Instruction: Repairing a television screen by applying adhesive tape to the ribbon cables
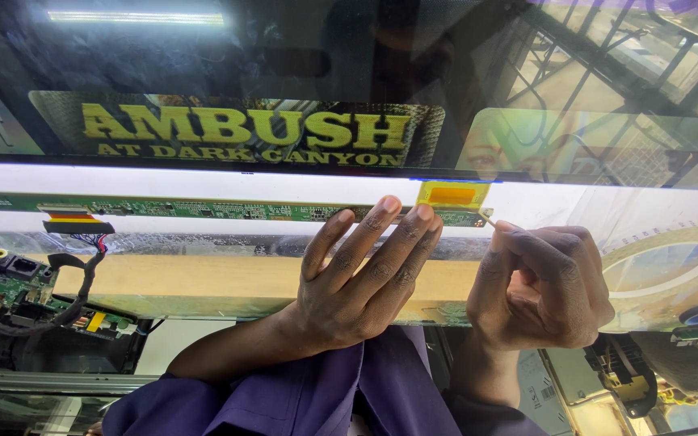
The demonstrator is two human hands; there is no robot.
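Observation:
A long narrow green circuit strip runs along the lower edge of a dark, lit display panel. My left hand lies flat with its fingertips pressing on the strip's right end. A yellow-orange flex tab joins the strip to the panel just above those fingertips. My right hand is curled around a thin pale stick, whose tip touches the strip's right end just below the flex tab. Purple sleeves cover both my forearms.
A small green circuit board with sockets and black wires sits at the left, and a striped ribbon cable meets the strip above it. A roll of tape lies at the right. A yellow-and-black tool lies at the lower right.

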